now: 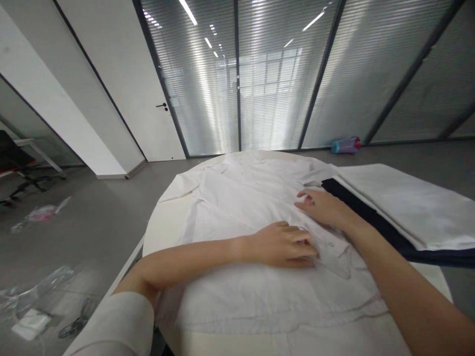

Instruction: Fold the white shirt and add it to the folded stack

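Observation:
A white shirt [237, 198] lies spread over the round table [163, 222], with folds across it and a sleeve reaching to the far left. My left hand [285, 244] rests across the shirt's middle, fingers apart and slightly bent, slightly blurred. Beside its fingertips, the cloth is creased, with a small button showing. Farther back and to the right, my right hand [324, 207] touches the shirt. Its thumb and fingers are apart, with nothing visible between them.
Folded white cloth [408, 202] lies over dark navy cloth [359, 202] at the table's right. Clear plastic wrapping [40, 287] and a dark cable [76, 319] are on the floor at left. A blue and purple cylindrical item [346, 145] lies by the glass partition.

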